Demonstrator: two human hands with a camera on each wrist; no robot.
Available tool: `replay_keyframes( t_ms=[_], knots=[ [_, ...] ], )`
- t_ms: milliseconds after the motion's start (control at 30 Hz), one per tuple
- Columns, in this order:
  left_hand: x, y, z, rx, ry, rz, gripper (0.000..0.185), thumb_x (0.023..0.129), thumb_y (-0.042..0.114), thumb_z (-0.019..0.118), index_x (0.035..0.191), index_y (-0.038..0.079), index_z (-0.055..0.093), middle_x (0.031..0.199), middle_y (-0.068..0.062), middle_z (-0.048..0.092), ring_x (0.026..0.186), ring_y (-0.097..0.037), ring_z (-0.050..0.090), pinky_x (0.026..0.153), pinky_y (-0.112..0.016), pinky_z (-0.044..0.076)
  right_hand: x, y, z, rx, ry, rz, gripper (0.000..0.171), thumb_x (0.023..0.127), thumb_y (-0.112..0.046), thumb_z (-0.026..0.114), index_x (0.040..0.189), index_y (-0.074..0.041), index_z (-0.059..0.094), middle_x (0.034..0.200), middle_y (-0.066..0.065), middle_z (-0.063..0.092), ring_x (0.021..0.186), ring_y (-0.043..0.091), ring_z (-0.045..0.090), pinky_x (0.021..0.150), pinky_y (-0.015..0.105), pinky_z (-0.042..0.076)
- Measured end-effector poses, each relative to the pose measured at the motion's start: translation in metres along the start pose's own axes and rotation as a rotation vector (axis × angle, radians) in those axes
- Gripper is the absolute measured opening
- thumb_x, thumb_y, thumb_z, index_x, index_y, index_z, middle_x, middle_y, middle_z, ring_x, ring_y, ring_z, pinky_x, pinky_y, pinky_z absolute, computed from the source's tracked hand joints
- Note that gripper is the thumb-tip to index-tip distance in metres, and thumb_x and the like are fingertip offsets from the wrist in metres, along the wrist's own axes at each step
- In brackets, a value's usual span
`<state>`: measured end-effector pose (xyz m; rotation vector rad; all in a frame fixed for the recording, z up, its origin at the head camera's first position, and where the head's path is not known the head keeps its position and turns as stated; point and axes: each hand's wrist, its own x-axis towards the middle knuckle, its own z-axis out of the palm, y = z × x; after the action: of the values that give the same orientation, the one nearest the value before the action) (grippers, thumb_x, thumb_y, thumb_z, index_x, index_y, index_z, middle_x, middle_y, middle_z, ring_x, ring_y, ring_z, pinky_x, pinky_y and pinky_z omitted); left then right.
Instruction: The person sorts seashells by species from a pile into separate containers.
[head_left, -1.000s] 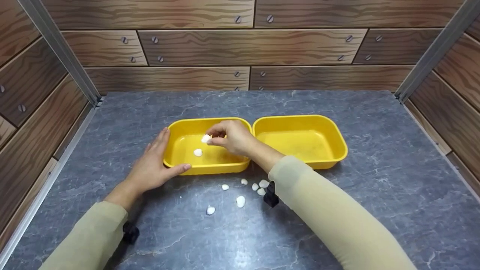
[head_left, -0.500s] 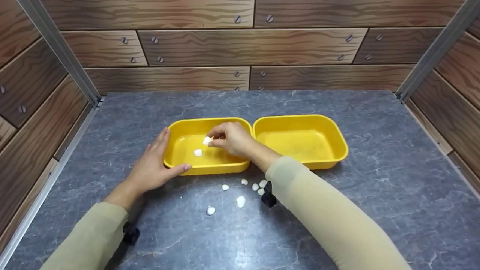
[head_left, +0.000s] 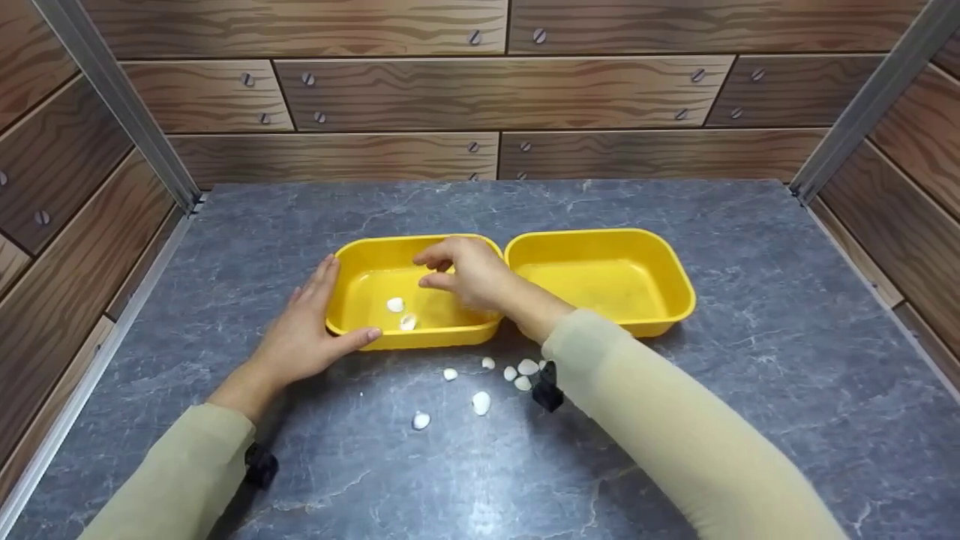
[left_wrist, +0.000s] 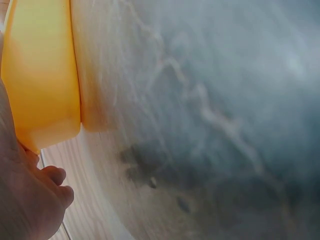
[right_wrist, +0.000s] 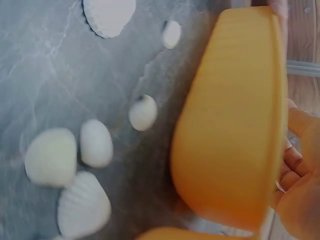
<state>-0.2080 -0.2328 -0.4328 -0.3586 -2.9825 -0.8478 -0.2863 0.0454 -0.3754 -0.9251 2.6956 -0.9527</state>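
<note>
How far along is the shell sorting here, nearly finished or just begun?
Early on, it seems. Two white shells already lie in the left yellow tray. The right hand hovers over that tray with nothing in its grip, while the left hand steadies the tray's corner. Six loose shells wait on the grey table. The right yellow tray holds nothing.

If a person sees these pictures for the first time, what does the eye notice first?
Two bright yellow tubs sit side by side mid-table: the left tub holds two white shells, the right tub holds nothing visible. The right hand hovers over the left tub with nothing in its fingers, while the left hand holds that tub's outer corner. More loose shells lie scattered on the grey table in front.
</note>
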Motion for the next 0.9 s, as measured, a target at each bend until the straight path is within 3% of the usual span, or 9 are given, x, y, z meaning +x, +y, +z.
replay_keyframes(
  t_ms=[367,667,900],
  knots=[
    [0.000,-0.001,0.000,0.002,-0.002,0.006,0.120,0.092,0.071,0.069,0.171,0.008,0.003,0.178,-0.012,0.002,0.162,-0.037,0.011,0.129,-0.060,0.007,-0.046,-0.014,-0.042,0.013,0.062,-0.162,0.035,0.100,-0.021,0.078,0.132,-0.008,0.075,0.117,0.007,0.075,0.105,0.022,0.069,0.092,0.042,0.059],
    [-0.001,-0.001,-0.001,0.007,0.002,0.004,0.121,0.091,0.071,0.070,0.171,0.009,0.003,0.178,-0.011,0.002,0.162,-0.038,0.012,0.129,-0.060,0.007,-0.093,0.002,-0.059,0.024,0.124,-0.290,0.032,0.096,-0.019,0.082,0.126,-0.008,0.078,0.107,0.002,0.076,0.091,0.020,0.067,0.081,0.042,0.060],
    [-0.001,0.000,0.000,0.003,0.008,0.021,0.121,0.092,0.071,0.069,0.171,0.007,0.004,0.178,-0.014,0.004,0.162,-0.038,0.013,0.129,-0.061,0.008,-0.129,0.021,-0.062,0.076,0.109,-0.251,0.033,0.094,-0.017,0.084,0.126,-0.008,0.078,0.108,0.001,0.077,0.090,0.015,0.069,0.079,0.033,0.061]
  ],
)
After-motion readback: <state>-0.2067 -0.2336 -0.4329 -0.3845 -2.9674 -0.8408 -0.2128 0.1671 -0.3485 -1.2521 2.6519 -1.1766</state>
